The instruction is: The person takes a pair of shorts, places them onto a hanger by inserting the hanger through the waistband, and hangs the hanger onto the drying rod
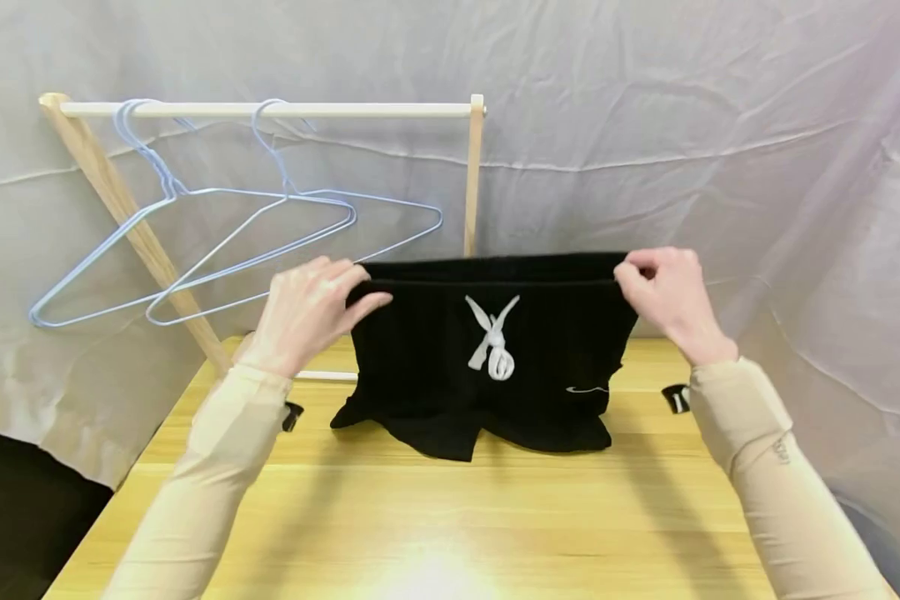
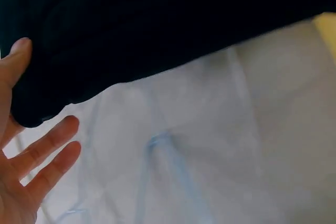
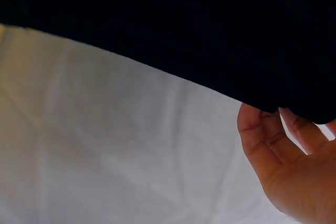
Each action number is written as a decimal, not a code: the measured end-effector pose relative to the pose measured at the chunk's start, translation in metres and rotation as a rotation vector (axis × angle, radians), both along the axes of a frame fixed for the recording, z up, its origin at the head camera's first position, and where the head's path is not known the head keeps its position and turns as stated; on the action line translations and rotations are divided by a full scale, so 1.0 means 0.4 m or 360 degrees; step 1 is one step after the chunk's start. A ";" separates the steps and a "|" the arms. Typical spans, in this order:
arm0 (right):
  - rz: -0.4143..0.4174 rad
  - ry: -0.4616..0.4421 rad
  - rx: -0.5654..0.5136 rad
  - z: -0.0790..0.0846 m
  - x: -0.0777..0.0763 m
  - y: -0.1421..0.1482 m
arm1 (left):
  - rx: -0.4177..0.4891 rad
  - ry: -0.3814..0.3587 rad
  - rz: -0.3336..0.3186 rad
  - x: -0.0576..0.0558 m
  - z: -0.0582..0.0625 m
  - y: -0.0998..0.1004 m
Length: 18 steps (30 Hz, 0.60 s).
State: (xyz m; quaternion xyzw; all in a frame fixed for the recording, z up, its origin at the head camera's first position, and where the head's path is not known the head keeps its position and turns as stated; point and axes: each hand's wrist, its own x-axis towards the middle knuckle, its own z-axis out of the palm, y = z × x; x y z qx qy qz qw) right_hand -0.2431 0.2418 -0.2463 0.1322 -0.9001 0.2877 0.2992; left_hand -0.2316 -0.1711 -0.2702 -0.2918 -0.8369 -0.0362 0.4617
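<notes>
A pair of black shorts [image 1: 427, 350] hangs between my two hands, with its waistband at the top and the legs low over the table. A white drawstring [image 1: 497, 337] is tied at the front, and a small pale swoosh marks one leg. My left hand [image 1: 307, 308] pinches the left end of the waistband, thumb in front; in the left wrist view two of its fingers [image 2: 50, 145] stand off the cloth. At the opposite end, my right hand [image 1: 671, 296] grips the waistband corner between thumb and fingers. Dark cloth fills the upper part of both wrist views.
Behind my left hand stands a rack with a white bar [image 1: 270, 109] and wooden legs [image 1: 474, 179]. Several light blue hangers [image 1: 228, 190] hang from it. The wooden table [image 1: 420, 517] has small black pieces [image 1: 675, 398] near both wrists. Grey cloth [image 1: 682, 125] hangs behind.
</notes>
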 end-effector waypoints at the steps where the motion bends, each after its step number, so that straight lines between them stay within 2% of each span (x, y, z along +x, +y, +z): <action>1: -0.0005 -0.0001 -0.0005 -0.025 0.003 0.001 | 0.0015 -0.0013 0.0002 0.002 -0.024 0.000; 4: -0.0018 0.0016 -0.0030 -0.098 0.011 0.004 | 0.0087 -0.0030 -0.0010 0.006 -0.087 0.002; 8: -0.0047 0.0035 -0.0072 -0.173 0.028 0.013 | 0.0186 0.0011 -0.0019 0.013 -0.153 0.004; 14: -0.0112 0.0092 -0.0132 -0.246 0.052 0.022 | 0.0261 0.0027 -0.0017 0.030 -0.222 -0.008; 18: -0.0067 0.0205 -0.0117 -0.285 0.062 0.002 | 0.0302 0.0020 -0.0072 0.037 -0.267 0.007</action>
